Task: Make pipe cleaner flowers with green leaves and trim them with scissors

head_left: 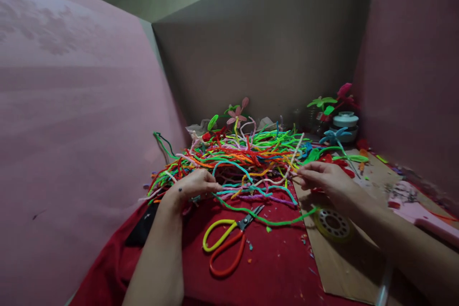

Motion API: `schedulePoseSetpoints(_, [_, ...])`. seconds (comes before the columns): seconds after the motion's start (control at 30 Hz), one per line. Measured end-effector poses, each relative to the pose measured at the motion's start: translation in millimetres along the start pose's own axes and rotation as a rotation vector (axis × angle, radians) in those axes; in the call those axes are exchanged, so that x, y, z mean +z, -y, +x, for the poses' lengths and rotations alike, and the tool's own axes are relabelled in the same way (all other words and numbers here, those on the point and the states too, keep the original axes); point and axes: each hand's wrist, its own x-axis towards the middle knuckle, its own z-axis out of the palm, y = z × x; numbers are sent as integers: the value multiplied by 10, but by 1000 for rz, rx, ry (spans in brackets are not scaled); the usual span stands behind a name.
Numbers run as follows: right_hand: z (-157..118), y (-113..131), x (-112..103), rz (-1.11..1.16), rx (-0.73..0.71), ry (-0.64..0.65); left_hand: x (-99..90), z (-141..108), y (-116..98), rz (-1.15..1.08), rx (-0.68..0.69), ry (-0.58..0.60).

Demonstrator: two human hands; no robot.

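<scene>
A large tangled pile of colourful pipe cleaners lies across the red cloth. At its front left edge is my left hand, thumb and fingers drawn together among the strands; what they pinch is hidden. My right hand is pinched closed at the pile's right side, beside a white pipe cleaner. Something thin shows at its fingertips, too small to name. A long green pipe cleaner curves from near my left hand to below my right. Scissors with one yellow and one red handle lie open in front.
A tape roll rests on cardboard at the right, near a pink tool. Pipe-cleaner flowers and a pale lidded jar stand behind. Pink walls rise on both sides. A black item lies left.
</scene>
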Motion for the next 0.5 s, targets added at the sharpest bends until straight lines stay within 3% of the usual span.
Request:
schedulePoseSetpoints(0.1, [-10, 18, 28, -80, -12, -49, 2, 23, -39, -26, 1, -293])
schedulePoseSetpoints(0.2, [-8, 4, 52, -119, -17, -56, 43, 119, -53, -41, 111, -670])
schedulePoseSetpoints(0.27, [-14, -13, 70, -133, -30, -55, 94, 206, -44, 46, 167, -856])
schedulePoseSetpoints(0.37, [-43, -14, 101, -155, -59, -23, 184, 317, -23, 108, 140, -913])
schedulePoseSetpoints(0.5, [-105, 72, 172, -302, -203, 6, 273, 375, -21, 188, 68, -895])
